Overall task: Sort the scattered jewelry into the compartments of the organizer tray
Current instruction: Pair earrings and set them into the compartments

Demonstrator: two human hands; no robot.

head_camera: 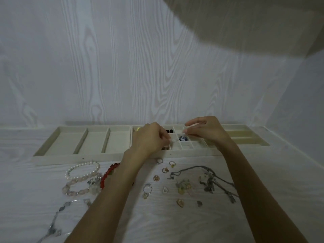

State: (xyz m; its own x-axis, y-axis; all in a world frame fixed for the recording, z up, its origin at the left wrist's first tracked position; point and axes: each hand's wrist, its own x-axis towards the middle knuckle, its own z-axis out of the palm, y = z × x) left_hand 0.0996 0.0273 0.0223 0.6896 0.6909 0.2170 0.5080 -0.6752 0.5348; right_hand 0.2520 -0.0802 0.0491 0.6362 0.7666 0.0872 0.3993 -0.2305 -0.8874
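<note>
— Jewelry mostly lay on the table, near the organizer tray?
— Yes. Left hand pinched something tiny over the small compartments; right hand pinched too, contents unclear. A fumble could drop it into the wrong cell.

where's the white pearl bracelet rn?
In the head view, the white pearl bracelet lies on the table, left of the left forearm, just in front of the organizer tray and beside the red bead bracelet.
</note>
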